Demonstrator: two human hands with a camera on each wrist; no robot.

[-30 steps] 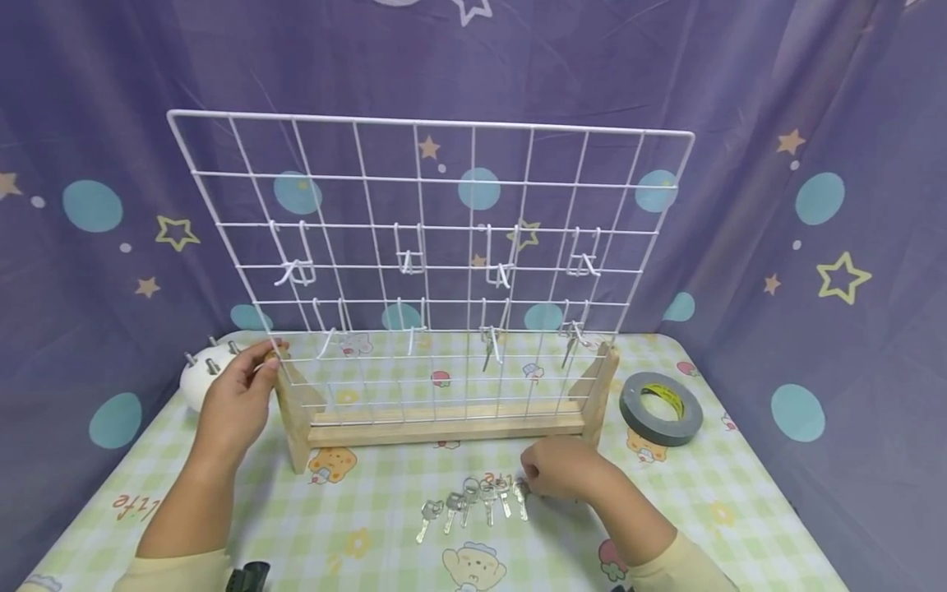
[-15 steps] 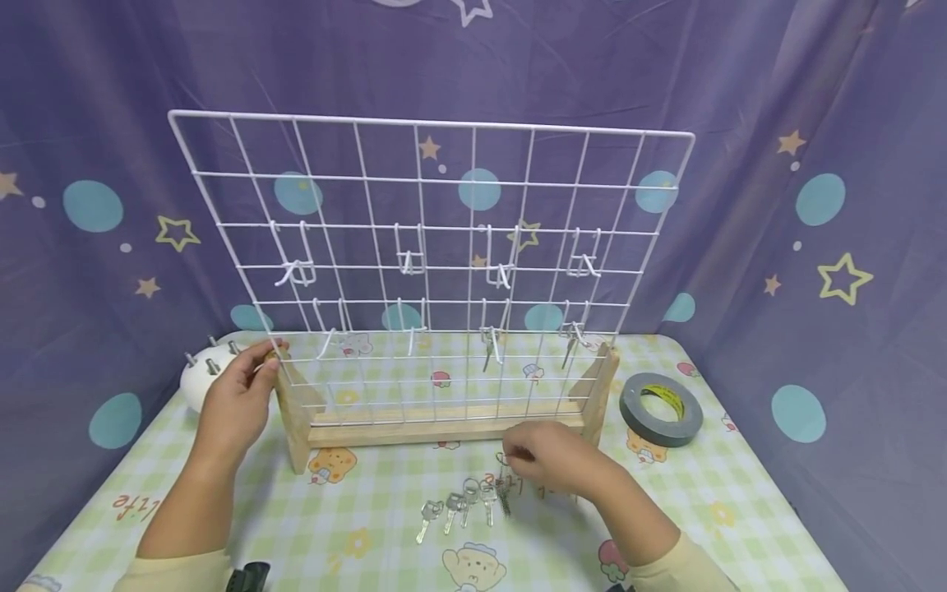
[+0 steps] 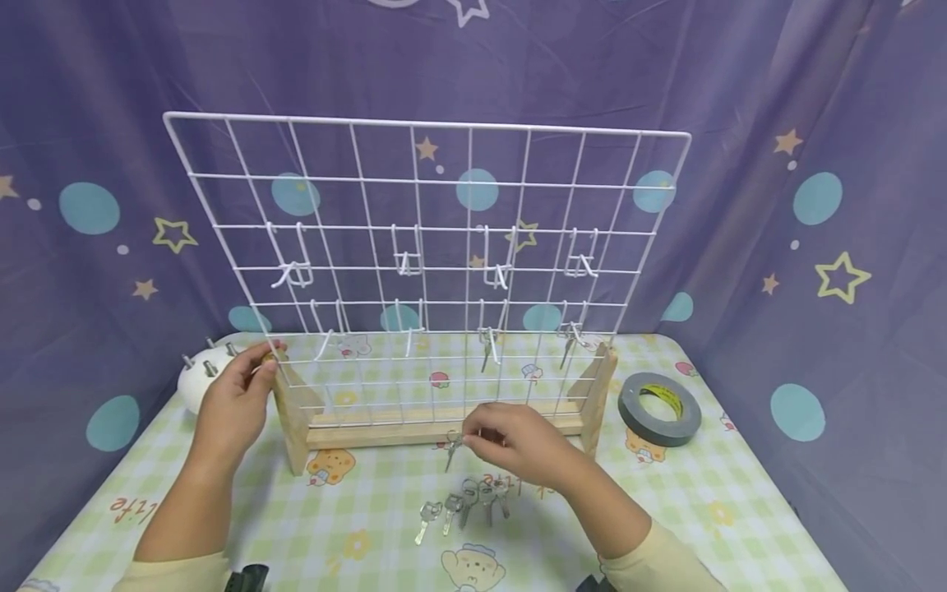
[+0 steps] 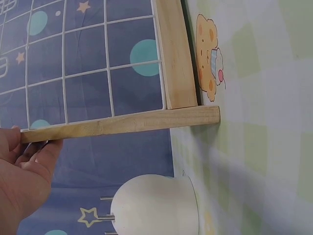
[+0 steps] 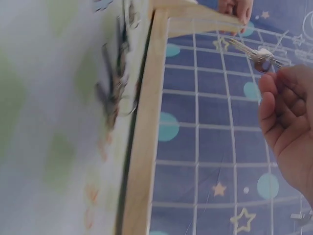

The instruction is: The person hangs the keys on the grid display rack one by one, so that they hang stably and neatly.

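Note:
In the head view my right hand (image 3: 518,442) pinches a key (image 3: 453,454) by its ring, in front of the stand's wooden base bar. The right wrist view shows this key (image 5: 254,55) at the fingertips. My left hand (image 3: 235,403) grips the upper end of the stand's left wooden side piece (image 4: 122,125), its thumb on the near side. A white wire grid (image 3: 441,181) rises from this stand, with two rows of white hooks. Keys hang from two lower-row hooks at the right, a middle-right key (image 3: 485,355) and a far-right key (image 3: 567,352).
Several loose keys (image 3: 430,518) lie in a row on the checked tablecloth (image 3: 296,534), in front of the stand. To the right is a grey roll of tape (image 3: 658,431). Behind my left hand stands a white rounded object (image 4: 154,205) with metal pegs. A patterned purple curtain (image 3: 473,66) encloses the table.
My right hand has lifted the rightmost key off the tablecloth and carried it left and up, towards the grid. The left hand keeps its grip on the stand.

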